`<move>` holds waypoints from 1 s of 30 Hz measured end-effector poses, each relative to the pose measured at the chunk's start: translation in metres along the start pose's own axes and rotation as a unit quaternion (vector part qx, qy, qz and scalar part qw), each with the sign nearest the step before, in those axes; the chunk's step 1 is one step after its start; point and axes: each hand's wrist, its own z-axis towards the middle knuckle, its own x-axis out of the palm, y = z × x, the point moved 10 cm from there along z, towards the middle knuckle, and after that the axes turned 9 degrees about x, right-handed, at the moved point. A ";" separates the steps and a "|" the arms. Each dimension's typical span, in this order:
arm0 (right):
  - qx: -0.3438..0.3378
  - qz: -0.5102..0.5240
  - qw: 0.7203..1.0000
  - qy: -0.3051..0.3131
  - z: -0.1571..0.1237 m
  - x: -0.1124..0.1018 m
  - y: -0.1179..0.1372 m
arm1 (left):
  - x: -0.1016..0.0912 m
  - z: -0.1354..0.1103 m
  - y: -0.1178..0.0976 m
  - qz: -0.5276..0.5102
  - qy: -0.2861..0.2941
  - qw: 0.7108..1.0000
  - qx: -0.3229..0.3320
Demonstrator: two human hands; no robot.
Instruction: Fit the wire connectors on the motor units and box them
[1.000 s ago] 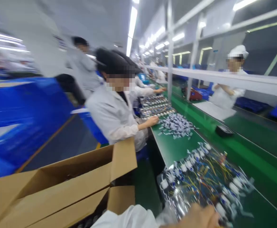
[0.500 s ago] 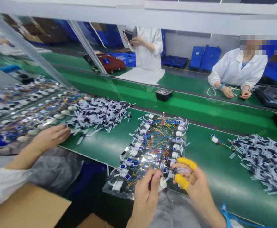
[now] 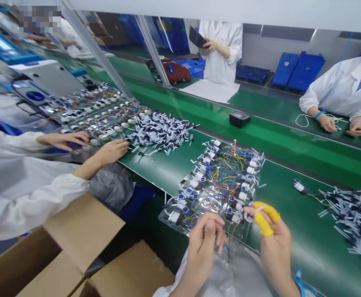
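My left hand (image 3: 205,238) is closed in a pinch just below the near edge of a clear plastic tray (image 3: 218,185) full of small white parts with coloured wires; what it pinches is hidden, though a thin dark wire hangs beside it. My right hand (image 3: 272,237), with yellow finger cots on two fingers, pinches a small white part at the tray's near right corner. Both hands hover over the front edge of the green bench (image 3: 294,222).
A pile of small white and black pieces (image 3: 158,132) lies to the left, where a co-worker's hands (image 3: 111,150) rest. Another such pile (image 3: 353,214) sits at the right. Open cardboard boxes (image 3: 84,243) stand below left. Two people in white coats are across the conveyor.
The view swung from the aisle and boxes round to the bench. My hands have moved slightly apart; the white part once at my left fingertips is now at my right ones.
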 end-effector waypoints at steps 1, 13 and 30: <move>-0.018 -0.007 1.000 -0.008 -0.002 -0.003 0.004 | 0.002 -0.002 0.004 -0.024 0.012 0.999 -0.031; -0.005 0.060 0.997 0.044 -0.011 -0.002 0.007 | 0.020 -0.023 0.034 -0.165 0.030 0.973 -0.156; -0.080 -0.118 0.975 0.172 -0.029 0.030 0.016 | 0.018 -0.023 0.001 -0.088 0.025 0.993 -0.072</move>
